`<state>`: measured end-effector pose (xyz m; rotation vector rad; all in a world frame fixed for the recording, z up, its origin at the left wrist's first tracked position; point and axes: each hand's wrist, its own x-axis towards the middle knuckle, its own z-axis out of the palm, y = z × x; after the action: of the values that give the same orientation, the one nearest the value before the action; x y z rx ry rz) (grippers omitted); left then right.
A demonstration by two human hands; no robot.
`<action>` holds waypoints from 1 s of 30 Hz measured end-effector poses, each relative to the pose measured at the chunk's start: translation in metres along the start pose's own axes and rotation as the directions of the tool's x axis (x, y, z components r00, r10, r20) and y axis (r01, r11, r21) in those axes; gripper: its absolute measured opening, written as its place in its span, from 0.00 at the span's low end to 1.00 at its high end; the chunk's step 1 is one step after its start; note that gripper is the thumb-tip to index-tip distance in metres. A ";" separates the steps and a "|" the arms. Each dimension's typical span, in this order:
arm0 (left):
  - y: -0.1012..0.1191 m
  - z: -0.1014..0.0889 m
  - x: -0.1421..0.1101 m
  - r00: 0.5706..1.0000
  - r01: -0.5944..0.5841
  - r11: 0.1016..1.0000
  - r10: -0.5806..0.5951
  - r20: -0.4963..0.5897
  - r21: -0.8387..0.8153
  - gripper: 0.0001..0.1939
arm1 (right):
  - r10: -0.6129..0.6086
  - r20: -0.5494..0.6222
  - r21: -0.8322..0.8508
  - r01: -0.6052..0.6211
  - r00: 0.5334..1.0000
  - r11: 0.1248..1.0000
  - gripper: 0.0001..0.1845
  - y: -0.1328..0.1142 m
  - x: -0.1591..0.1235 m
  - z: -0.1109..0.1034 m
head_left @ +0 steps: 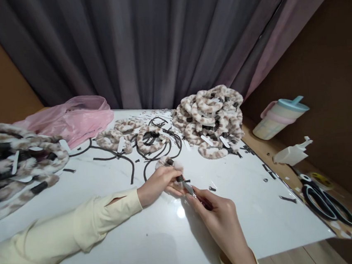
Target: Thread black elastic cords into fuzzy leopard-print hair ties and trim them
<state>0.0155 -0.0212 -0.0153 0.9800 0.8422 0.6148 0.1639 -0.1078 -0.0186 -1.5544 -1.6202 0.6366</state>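
My left hand is closed around a fluffy brown-and-white ring with black sleeve pieces, held above the white tabletop. In my right hand is a small silver-bladed cutter, whose handle my fingers mostly hide. Its tip meets the black end of the ring beside my left fingers; I cannot tell if it is cutting. Just beyond my hands, another plush ring lies amid tangled black cord.
Plush rings form a heap at the back right and a pile at left. A pink plastic bag lies behind. On the right ledge are a blue-lidded cup, a white bottle and large black scissors. Black scraps dot the tabletop.
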 end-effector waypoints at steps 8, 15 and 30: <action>-0.001 0.004 0.000 0.999 0.003 1.000 -0.003 -0.039 0.011 0.12 | -0.049 -0.043 -0.064 0.047 0.998 0.997 0.18 -0.001 -0.001 0.003; -0.002 0.003 0.002 0.999 -0.005 1.000 0.005 -0.035 -0.003 0.12 | -0.065 -0.045 -0.108 0.060 0.997 0.992 0.19 -0.003 -0.001 0.002; -0.003 0.002 0.002 0.999 -0.002 1.000 0.003 -0.036 0.015 0.12 | -0.104 -0.059 -0.135 0.095 0.993 0.986 0.20 -0.005 0.001 0.002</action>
<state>0.0188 -0.0223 -0.0183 0.9860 0.8784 0.6309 0.1595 -0.1074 -0.0157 -1.5602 -1.7080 0.4277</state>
